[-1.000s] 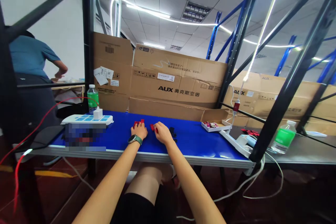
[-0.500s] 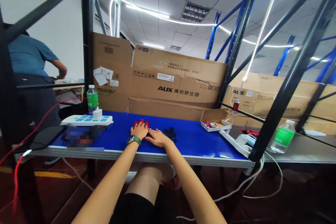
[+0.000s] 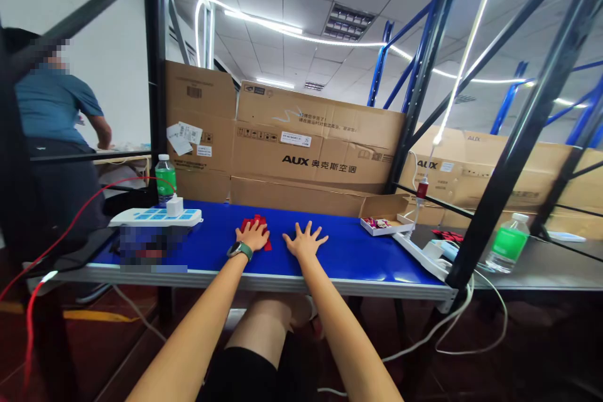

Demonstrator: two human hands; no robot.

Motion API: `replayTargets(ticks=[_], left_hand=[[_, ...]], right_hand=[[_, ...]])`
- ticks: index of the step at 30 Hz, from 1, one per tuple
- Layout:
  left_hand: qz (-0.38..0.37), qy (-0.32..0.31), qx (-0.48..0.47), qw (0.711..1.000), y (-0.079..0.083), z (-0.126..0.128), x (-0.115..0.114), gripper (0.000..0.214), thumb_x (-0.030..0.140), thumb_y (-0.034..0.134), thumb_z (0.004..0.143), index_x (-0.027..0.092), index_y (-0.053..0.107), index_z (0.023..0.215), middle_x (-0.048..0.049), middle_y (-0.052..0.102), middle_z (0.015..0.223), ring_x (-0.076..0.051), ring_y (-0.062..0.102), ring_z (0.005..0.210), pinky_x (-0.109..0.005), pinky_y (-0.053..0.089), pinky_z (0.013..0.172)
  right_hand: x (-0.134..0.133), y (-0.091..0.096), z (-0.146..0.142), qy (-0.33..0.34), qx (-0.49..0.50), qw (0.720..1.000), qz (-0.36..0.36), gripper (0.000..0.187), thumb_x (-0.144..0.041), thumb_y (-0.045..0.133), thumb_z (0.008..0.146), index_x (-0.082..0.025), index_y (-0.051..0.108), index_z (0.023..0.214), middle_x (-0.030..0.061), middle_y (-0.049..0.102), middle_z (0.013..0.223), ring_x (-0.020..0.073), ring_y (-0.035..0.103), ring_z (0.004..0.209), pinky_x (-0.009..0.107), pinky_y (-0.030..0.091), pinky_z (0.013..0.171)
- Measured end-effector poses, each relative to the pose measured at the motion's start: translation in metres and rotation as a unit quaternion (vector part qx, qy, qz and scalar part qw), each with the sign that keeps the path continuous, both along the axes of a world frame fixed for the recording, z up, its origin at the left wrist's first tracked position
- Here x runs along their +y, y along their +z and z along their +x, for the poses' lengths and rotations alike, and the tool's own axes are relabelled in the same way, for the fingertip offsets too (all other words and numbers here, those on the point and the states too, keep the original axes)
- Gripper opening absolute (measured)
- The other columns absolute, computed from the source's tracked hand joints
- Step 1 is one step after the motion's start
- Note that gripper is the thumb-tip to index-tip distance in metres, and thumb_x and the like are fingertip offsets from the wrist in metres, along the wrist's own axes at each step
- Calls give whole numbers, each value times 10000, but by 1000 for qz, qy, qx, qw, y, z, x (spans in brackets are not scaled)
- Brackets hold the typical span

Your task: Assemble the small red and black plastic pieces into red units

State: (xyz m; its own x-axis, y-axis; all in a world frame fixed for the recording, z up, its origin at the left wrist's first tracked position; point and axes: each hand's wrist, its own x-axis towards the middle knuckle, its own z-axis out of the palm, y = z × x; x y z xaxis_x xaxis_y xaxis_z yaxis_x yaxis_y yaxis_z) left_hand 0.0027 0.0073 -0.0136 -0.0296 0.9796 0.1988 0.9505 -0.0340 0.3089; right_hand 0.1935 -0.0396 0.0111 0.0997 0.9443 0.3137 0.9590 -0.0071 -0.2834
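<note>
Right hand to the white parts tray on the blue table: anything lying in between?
Nothing. In the head view the blue table is bare between the right hand, spread flat on it, and the white tray.

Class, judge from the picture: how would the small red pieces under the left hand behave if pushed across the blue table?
The small red pieces look tiny beside the left hand, so probably light. On the glossy blue table they would likely slide and scatter, not move together. Their shape is too small to see, so rolling is uncertain.
</note>
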Motion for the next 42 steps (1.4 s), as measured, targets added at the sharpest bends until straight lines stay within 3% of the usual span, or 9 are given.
replayTargets(ticks=[3,9,13,16,19,22,25,27,42], left_hand=[[-6,-7,4,1000,2,-3,2,525,518,365,933,379,513,1418,-36,302,1622,-374,237,1489,-731,128,1116],[-27,-48,15,998,12,-16,0,509,516,346,949,406,504,1421,6,291,1625,-332,236,1500,-677,180,1144],[4,-46,16,999,10,-18,-4,488,484,354,962,402,513,1416,7,317,1615,-316,269,1491,-642,171,1169],[23,-38,18,999,7,-17,-6,480,475,342,975,389,520,1413,0,341,1605,-305,292,1482,-609,167,1183],[65,-40,14,997,7,-15,-9,471,470,336,988,373,535,1404,-12,384,1584,-288,336,1463,-574,195,1188],[128,-78,18,989,10,-12,-12,457,436,367,992,357,534,1410,-4,402,1574,-250,328,1469,-495,203,1209],[104,-152,27,983,11,-10,-13,450,374,461,957,339,554,1396,4,447,1545,-212,365,1452,-399,258,1205],[68,-178,33,981,11,-9,-12,454,358,490,939,320,568,1384,-7,480,1522,-206,408,1428,-368,301,1186],[72,-200,64,975,3,-13,-3,464,378,438,973,235,546,1401,-80,480,1517,-235,439,1409,-396,333,1161]], right_hand=[[10,-6,5,-2,3,998,-64,681,-664,332,949,-286,405,1511,195,232,1617,503,177,1453,861,40,949],[33,-9,18,37,-22,997,-62,523,-400,253,1024,-267,421,1501,125,276,1619,325,197,1505,691,102,1132],[41,-10,24,66,-29,995,-62,506,-331,245,1022,-276,430,1490,90,286,1620,291,230,1500,689,134,1135],[39,-10,23,67,-34,996,-38,503,-307,260,1018,-261,443,1484,101,336,1597,301,258,1488,692,126,1135],[33,-7,15,82,-49,994,53,495,-280,323,1004,-232,461,1477,131,384,1567,311,236,1494,657,55,1166],[28,-3,4,191,-54,971,136,487,-269,355,1007,-207,455,1480,130,396,1561,265,251,1494,546,93,1212],[27,-4,-7,351,-55,931,88,477,-324,399,1013,-213,457,1474,106,443,1535,219,367,1443,424,274,1186],[30,-8,-10,392,-47,918,46,494,-358,451,999,-202,461,1468,114,487,1499,218,448,1388,388,346,1148],[32,-12,-9,394,-34,916,67,456,-346,500,980,-184,516,1406,116,603,1355,212,563,1236,331,407,1055]])
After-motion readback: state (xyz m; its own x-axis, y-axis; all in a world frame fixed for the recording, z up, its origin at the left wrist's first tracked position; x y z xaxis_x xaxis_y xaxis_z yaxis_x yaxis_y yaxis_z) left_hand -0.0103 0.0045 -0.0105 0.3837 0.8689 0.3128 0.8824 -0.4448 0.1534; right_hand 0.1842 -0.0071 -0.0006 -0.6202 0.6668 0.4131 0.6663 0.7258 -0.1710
